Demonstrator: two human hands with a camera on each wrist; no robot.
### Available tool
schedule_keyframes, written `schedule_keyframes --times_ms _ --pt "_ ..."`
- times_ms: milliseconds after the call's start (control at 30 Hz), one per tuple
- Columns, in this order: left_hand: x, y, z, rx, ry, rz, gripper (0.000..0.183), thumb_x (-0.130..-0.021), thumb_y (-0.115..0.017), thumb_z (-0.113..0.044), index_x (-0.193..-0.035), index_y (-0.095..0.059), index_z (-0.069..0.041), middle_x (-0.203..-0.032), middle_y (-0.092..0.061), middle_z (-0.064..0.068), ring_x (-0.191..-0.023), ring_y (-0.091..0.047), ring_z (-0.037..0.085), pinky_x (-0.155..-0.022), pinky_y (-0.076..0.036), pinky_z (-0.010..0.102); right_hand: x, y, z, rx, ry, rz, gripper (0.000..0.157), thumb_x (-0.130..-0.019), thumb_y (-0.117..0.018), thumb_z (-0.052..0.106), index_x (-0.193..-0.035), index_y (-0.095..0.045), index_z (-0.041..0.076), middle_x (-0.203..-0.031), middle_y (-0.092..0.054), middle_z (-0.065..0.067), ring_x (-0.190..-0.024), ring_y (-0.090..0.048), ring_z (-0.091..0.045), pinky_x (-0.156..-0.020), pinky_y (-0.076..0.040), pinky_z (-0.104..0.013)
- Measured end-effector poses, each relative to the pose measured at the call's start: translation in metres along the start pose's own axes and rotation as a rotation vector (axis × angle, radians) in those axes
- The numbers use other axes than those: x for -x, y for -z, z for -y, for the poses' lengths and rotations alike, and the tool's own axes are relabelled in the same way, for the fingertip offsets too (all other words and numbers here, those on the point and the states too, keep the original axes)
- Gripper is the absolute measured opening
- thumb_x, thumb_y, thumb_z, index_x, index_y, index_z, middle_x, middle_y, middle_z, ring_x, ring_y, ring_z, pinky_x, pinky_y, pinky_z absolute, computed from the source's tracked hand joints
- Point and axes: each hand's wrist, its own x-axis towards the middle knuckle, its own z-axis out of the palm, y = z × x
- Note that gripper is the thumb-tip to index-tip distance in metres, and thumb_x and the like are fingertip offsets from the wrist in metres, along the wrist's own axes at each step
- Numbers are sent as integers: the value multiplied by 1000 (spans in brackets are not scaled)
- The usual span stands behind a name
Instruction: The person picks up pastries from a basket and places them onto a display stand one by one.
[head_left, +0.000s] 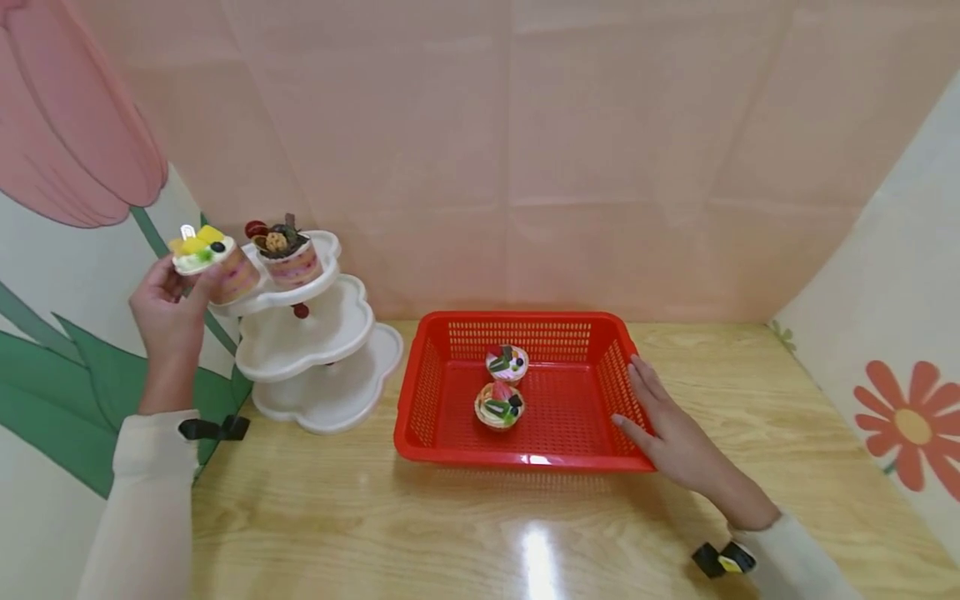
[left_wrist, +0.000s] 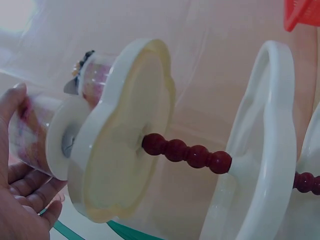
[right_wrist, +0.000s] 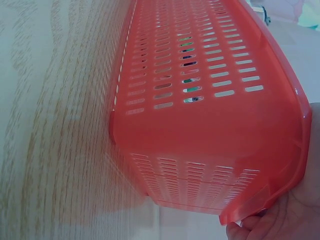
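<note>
Cup (head_left: pixel 216 254) clamped in grip of L hand (head_left: pixel 171 321) at top tier of stand (head_left: pixel 307 346); R hand (head_left: pixel 675 435) pinches basket (head_left: pixel 562 408) rim, right of stand. Prob. placing step; next prob. needs seating cup, letting go.

The head camera looks forward and down from high up, far enough back to see the white stand (head_left: pixel 315 333) and the whole red basket (head_left: pixel 525 459). The left wrist camera looks at that same stand sideways and close up, with a bit of basket in its top right corner. The right wrist camera is low, very near the basket's outside, tipped so the table (right_wrist: pixel 50 125) is on the left.
</note>
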Motion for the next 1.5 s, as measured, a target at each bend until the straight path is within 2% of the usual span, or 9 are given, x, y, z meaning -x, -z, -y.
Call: schedule_keyframes --times_ms 67,200,367,700,900,1067,1233,1400,1500 --pt "-2 0 2 -65 1 -6 45 -87 -82 -24 -129 -69 -13 -109 -70 -8 -98 -60 8 -93 -41 21 -1 0 1 0 2 2 82 -103 -57 39 -160 -13 -1 -170 -1 -13 -155 -4 -37 -108 -30 -72" --pt "-6 1 11 -92 9 -6 45 -88 -81 -25 -129 -69 -13 -105 -69 -11 -96 -58 7 -91 -38 23 0 -1 1 3 2 2 82 -103 -57 38 -160 -13 -1 -170 -2 -13 -155 -4 -37 -107 -31 -72" --pt "-9 0 18 -84 31 -15 47 -87 -83 -25 -130 -68 -13 -106 -68 -11 -96 -56 7 -86 -39 22 0 -1 0 4 7 -1 82 -103 -57 38 -160 -13 -2 -170 -1 -13 -155 -5 -37 -107 -31 -72" --pt "-13 -7 18 -29 63 -17 49 -85 -85 -28 -129 -69 -14 -109 -66 -7 -97 -53 9 -86 -39 21 -1 0 0 12 -3 0 83 -103 -56 41 -160 -13 0 -170 -1 -13 -154 -6 -38 -104 -35 -72" --pt "-13 -10 18 -64 78 -11 51 -85 -84 -31 -131 -68 -17 -123 -66 -4 -106 -54 10 -100 -41 23 -1 0 1 3 2 -2 82 -104 -56 41 -160 -13 0 -170 -1 -12 -155 -5 -37 -106 -32 -72" --pt "-12 -11 22 -76 105 2 53 -86 -83 -30 -134 -65 -17 -135 -63 0 -121 -54 11 -114 -36 26 -1 -2 0 -1 2 1 84 -103 -55 44 -161 -12 0 -170 -1 -12 -155 -5 -37 -107 -31 -71" --pt "-12 -12 27 -45 85 13 54 -85 -84 -25 -134 -65 -14 -138 -61 2 -128 -54 13 -115 -36 27 -1 -2 -1 -5 1 -1 84 -103 -56 44 -161 -13 0 -170 -1 -11 -155 -4 -37 -108 -29 -72" --pt "-10 -13 30 -36 76 15 52 -86 -83 -24 -134 -66 -14 -137 -62 2 -124 -55 13 -115 -36 26 -1 -1 0 -9 -1 0 84 -103 -58 40 -161 -13 0 -170 -2 -12 -155 -5 -38 -108 -29 -72" --pt "-11 -13 32 -7 87 21 53 -85 -84 -24 -135 -65 -14 -135 -63 2 -119 -55 13 -109 -41 23 -1 -2 0 -9 -7 1 84 -103 -57 41 -161 -12 0 -170 -1 -11 -155 -5 -38 -108 -29 -72"
